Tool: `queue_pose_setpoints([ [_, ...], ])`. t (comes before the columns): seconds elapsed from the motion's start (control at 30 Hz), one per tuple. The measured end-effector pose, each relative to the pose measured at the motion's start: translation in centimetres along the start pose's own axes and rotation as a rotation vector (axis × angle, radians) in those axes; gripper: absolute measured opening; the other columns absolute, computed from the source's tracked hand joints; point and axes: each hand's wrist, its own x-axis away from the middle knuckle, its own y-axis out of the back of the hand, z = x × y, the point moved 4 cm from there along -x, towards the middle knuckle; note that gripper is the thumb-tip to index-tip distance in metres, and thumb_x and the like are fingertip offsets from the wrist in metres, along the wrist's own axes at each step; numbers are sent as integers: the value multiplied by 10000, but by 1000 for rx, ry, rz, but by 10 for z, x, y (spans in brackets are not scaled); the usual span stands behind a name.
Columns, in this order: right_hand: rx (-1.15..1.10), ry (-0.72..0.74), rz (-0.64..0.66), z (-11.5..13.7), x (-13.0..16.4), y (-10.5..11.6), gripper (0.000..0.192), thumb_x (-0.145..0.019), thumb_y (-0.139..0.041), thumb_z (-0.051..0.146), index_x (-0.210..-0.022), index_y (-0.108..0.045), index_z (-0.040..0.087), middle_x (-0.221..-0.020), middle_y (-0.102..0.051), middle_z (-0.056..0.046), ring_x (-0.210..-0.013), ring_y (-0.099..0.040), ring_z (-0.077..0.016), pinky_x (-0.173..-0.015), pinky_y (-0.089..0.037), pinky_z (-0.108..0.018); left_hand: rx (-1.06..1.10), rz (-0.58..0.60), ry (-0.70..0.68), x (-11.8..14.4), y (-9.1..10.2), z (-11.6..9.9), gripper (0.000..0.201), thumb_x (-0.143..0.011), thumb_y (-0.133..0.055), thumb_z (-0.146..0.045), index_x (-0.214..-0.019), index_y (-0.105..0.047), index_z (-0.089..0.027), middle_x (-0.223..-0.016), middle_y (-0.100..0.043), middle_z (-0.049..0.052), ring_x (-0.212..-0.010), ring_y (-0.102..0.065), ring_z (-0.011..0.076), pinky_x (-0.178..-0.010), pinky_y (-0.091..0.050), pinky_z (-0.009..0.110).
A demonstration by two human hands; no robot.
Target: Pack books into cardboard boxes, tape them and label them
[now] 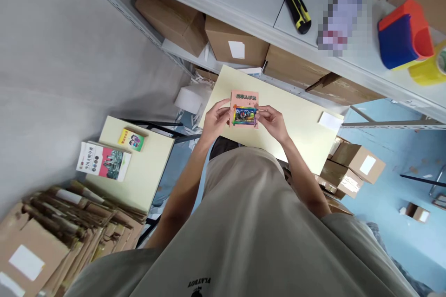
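A small pink book (pixel 245 100) with a rainbow-framed picture on its cover is held above the pale yellow table (pixel 299 120). My left hand (pixel 216 120) grips its left edge, the thumb near the front cover. On the opposite edge, my right hand (pixel 272 122) pinches the book between thumb and fingers. The cover faces up toward me. Whatever lies directly under the book is hidden.
A white card (pixel 330 120) lies at the table's right end. The shelf ahead carries a yellow-black utility knife (pixel 294 3) and a tape dispenser (pixel 400 37); cardboard boxes (pixel 237 39) sit beneath. A side table holds books (pixel 104 161); flattened cartons (pixel 80 227) lean nearby.
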Motion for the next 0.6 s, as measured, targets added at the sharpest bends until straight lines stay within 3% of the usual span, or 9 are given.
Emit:
queue_pose_setpoints([
  [0.1,-33,-30,12,-20,-8,-4,734,-830,-969,843,-1262,-811,271,-1023,-921,-37,-945,-849,-219,-877,-689,-352,-17,-44,22,-13,5,20,559,-844,-934,-623,-1216,-898,-208,-1160,-915,132,-929,-843,257,-755,-647,322],
  [0.2,-44,-66,4,-46,-27,-9,772,-805,-976,836,-1280,-787,257,-1033,-922,-46,-854,-821,-202,-787,-673,-328,-106,-74,85,-33,12,44,475,-833,-902,-530,-1174,-921,-199,-1134,-909,122,-812,-809,237,-726,-633,330],
  [0.3,31,-95,-41,-74,-58,-16,680,-850,-962,726,-1292,-778,242,-1055,-917,-55,-773,-786,-182,-752,-661,-322,-173,-120,140,-59,18,71,423,-821,-904,-446,-1160,-930,-195,-1097,-902,118,-757,-774,221,-695,-613,322],
  [0.43,206,-204,-110,-108,-107,-28,405,-958,-866,422,-1305,-788,228,-1160,-909,-81,-798,-803,-179,-832,-680,-339,-211,-175,126,-101,25,103,260,-836,-922,-340,-1047,-920,-188,-1149,-901,154,-918,-796,241,-818,-642,326],
  [0.6,364,-351,-197,-126,-151,-40,338,-1000,-757,216,-1335,-798,193,-1317,-894,-132,-914,-851,-205,-967,-690,-371,-229,-107,127,-153,29,136,241,-882,-858,-194,-1119,-896,-165,-1231,-892,187,-961,-802,253,-945,-658,373],
])
